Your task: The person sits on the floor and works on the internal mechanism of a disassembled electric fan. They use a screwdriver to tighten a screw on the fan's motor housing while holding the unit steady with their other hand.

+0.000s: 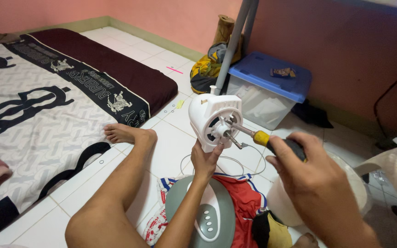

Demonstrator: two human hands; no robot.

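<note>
Seated on a tiled floor [171,151], a person steadies a white fan motor housing [214,117] at the centre of the frame, the left hand [205,158] closed around its lower edge from below. At right of centre the right hand [311,167] is wrapped around the black-and-yellow handle of a screwdriver [258,137], whose shaft reaches the hub of the housing. Below, a grey fan base [207,216] lies on red cloth [244,202]; a blue-lidded storage box [272,85] stands at upper right, a patterned mattress [37,110] at left.
</note>
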